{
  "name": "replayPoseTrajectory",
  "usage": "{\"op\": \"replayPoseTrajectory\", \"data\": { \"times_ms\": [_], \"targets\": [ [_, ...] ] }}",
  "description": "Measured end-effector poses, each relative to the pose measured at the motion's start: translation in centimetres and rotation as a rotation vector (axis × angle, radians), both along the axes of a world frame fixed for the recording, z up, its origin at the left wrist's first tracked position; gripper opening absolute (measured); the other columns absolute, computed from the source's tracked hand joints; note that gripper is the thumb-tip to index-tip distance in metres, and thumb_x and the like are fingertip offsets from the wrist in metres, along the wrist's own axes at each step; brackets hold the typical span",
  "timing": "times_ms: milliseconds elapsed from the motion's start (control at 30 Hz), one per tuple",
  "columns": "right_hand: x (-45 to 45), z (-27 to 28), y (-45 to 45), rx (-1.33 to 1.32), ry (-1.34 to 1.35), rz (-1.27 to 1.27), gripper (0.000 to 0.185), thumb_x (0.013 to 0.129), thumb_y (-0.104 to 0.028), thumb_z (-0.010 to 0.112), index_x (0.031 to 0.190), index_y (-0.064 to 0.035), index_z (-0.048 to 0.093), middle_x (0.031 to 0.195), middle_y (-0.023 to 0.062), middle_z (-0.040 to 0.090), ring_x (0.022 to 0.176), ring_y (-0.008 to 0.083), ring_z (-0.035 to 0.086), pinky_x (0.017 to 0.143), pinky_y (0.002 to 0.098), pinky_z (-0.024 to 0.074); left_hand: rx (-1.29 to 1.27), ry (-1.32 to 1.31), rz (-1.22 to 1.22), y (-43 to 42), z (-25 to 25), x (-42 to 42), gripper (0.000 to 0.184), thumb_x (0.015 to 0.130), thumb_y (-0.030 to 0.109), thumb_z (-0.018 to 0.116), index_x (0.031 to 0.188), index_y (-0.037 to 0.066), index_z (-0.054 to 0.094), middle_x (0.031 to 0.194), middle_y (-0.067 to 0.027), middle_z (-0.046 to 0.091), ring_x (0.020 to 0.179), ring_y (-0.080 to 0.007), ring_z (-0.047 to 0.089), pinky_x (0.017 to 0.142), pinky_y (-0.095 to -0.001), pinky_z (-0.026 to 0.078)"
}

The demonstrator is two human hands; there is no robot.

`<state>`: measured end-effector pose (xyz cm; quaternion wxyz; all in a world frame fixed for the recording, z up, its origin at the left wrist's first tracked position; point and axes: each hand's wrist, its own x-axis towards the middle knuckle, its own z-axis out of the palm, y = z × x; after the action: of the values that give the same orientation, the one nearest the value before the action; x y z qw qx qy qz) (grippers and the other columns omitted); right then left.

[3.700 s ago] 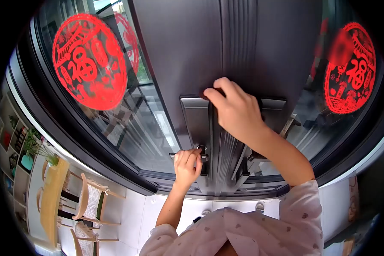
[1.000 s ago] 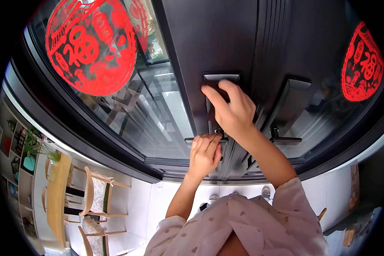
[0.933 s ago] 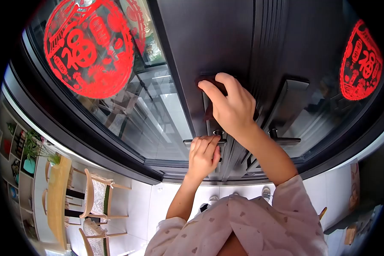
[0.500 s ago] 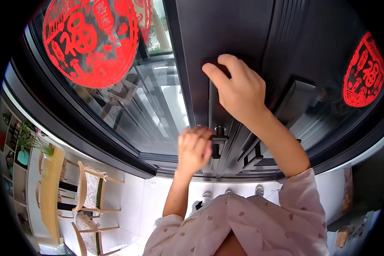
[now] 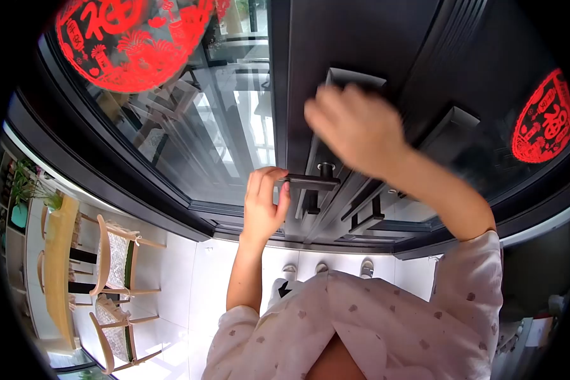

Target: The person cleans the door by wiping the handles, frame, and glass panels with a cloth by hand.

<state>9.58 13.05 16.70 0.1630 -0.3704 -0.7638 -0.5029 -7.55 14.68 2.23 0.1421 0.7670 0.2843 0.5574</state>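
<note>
A dark door (image 5: 354,31) with glass panels stands before me. My left hand (image 5: 264,202) has its fingers curled around the free end of the black lever door handle (image 5: 313,182). The lever sits on a long dark handle plate (image 5: 354,77), whose upper end shows above my other hand. My right hand (image 5: 361,130) is over that plate, above the lever, its fingers smeared by motion. Whether it touches the plate I cannot tell. A small black knob (image 5: 311,202) is just below the lever.
A second handle plate (image 5: 453,120) and lever (image 5: 366,221) are on the door leaf to the right. Red round paper decorations (image 5: 136,47) are on the glass. At lower left stand a wooden table (image 5: 60,272) and chairs (image 5: 114,259). Pale tiles (image 5: 193,278) cover the floor.
My left hand, blurred beside the lever before, now grips its end. My right hand has come off the top of the handle plate, uncovering it. The view has shifted slightly.
</note>
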Motion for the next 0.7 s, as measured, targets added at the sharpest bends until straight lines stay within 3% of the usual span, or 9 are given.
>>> {"op": "replayPoseTrajectory", "data": {
  "times_ms": [100, 167, 200, 300, 367, 433, 500, 567, 700],
  "targets": [
    [1.1, 3.7, 2.4, 0.127, 0.226, 0.163, 0.011, 0.064, -0.020, 0.055, 0.074, -0.0158, 0.053, 0.074, -0.0019, 0.041, 0.063, 0.0121, 0.047, 0.045, 0.0218, 0.0382, -0.008, -0.033, 0.010, -0.1, -0.2, 0.3, 0.018, 0.074, -0.005, 0.055, 0.092, 0.000, 0.055, 0.092, -0.0135, 0.056, 0.083, -0.0285, 0.055, 0.075, -0.0324, 0.044],
    [0.9, 2.4, 1.9, 0.203, 0.115, 0.086, 0.013, 0.064, -0.019, 0.056, 0.077, -0.0159, 0.057, 0.080, -0.0025, 0.046, 0.064, 0.0122, 0.048, 0.047, 0.0214, 0.0383, -0.005, -0.035, 0.000, 0.0, -0.1, 0.4, 0.019, 0.075, -0.007, 0.052, 0.092, 0.001, 0.055, 0.092, -0.0133, 0.056, 0.084, -0.0284, 0.055, 0.075, -0.0324, 0.044],
    [0.6, 1.0, 0.9, 0.118, 0.084, 0.060, 0.019, 0.069, -0.018, 0.054, 0.086, -0.0156, 0.060, 0.088, -0.0004, 0.053, 0.064, 0.0145, 0.051, 0.052, 0.0242, 0.0440, -0.008, -0.039, 0.000, 0.0, -0.2, 0.3, 0.021, 0.074, -0.008, 0.050, 0.092, 0.001, 0.055, 0.092, -0.0132, 0.056, 0.084, -0.0282, 0.055, 0.075, -0.0325, 0.044],
    [1.3, -5.7, 0.4, -0.135, -0.049, 0.194, 0.010, 0.070, -0.016, 0.057, 0.075, -0.0079, 0.058, 0.084, 0.0010, 0.050, 0.065, 0.0126, 0.048, 0.039, 0.0173, 0.0414, -0.029, -0.026, -0.014, -0.1, -0.1, 0.1, 0.025, 0.073, -0.011, 0.047, 0.093, 0.001, 0.055, 0.093, -0.0136, 0.055, 0.084, -0.0288, 0.055, 0.075, -0.0339, 0.044],
    [2.1, -6.6, 0.3, -0.197, -0.217, 0.199, 0.011, 0.070, -0.017, 0.057, 0.075, -0.0071, 0.057, 0.084, 0.0007, 0.050, 0.065, 0.0124, 0.047, 0.040, 0.0179, 0.0413, -0.034, -0.015, -0.024, -0.1, 0.3, 0.0, 0.027, 0.071, -0.013, 0.046, 0.093, 0.000, 0.055, 0.093, -0.0141, 0.055, 0.084, -0.0294, 0.054, 0.074, -0.0353, 0.045],
    [2.1, -5.3, 0.4, -0.184, -0.168, 0.268, 0.010, 0.069, -0.016, 0.057, 0.076, -0.0082, 0.057, 0.084, -0.0001, 0.050, 0.066, 0.0117, 0.046, 0.040, 0.0179, 0.0399, -0.034, 0.018, -0.017, -0.2, 0.5, -0.1, 0.027, 0.071, -0.012, 0.046, 0.093, 0.000, 0.055, 0.094, -0.0141, 0.055, 0.084, -0.0293, 0.055, 0.074, -0.0353, 0.045],
    [2.5, -2.2, -0.1, -0.045, -0.068, 0.143, 0.020, 0.069, -0.020, 0.056, 0.087, -0.0156, 0.060, 0.092, -0.0040, 0.052, 0.065, 0.0093, 0.047, 0.044, 0.0202, 0.0386, -0.046, 0.019, -0.010, -0.4, 0.3, -0.1, 0.025, 0.073, -0.011, 0.046, 0.093, 0.000, 0.055, 0.094, -0.0136, 0.055, 0.085, -0.0285, 0.055, 0.075, -0.0338, 0.044],
    [2.8, 0.5, 0.5, 0.063, 0.079, 0.192, 0.026, 0.069, -0.021, 0.055, 0.094, -0.0175, 0.059, 0.093, -0.0038, 0.052, 0.066, 0.0091, 0.047, 0.045, 0.0217, 0.0388, -0.063, 0.005, 0.004, -0.3, 0.1, 0.3, 0.024, 0.074, -0.010, 0.046, 0.092, 0.001, 0.055, 0.094, -0.0130, 0.055, 0.086, -0.0276, 0.054, 0.077, -0.0323, 0.043],
    [2.0, -2.7, -0.3, -0.087, 0.004, 0.088, 0.023, 0.071, -0.019, 0.052, 0.092, -0.0130, 0.060, 0.093, -0.0023, 0.051, 0.065, 0.0112, 0.047, 0.046, 0.0221, 0.0391, -0.013, 0.005, 0.023, 0.0, -0.1, 0.3, 0.025, 0.072, -0.011, 0.047, 0.093, 0.000, 0.054, 0.095, -0.0139, 0.055, 0.086, -0.0287, 0.054, 0.075, -0.0346, 0.044]
  ]
}}
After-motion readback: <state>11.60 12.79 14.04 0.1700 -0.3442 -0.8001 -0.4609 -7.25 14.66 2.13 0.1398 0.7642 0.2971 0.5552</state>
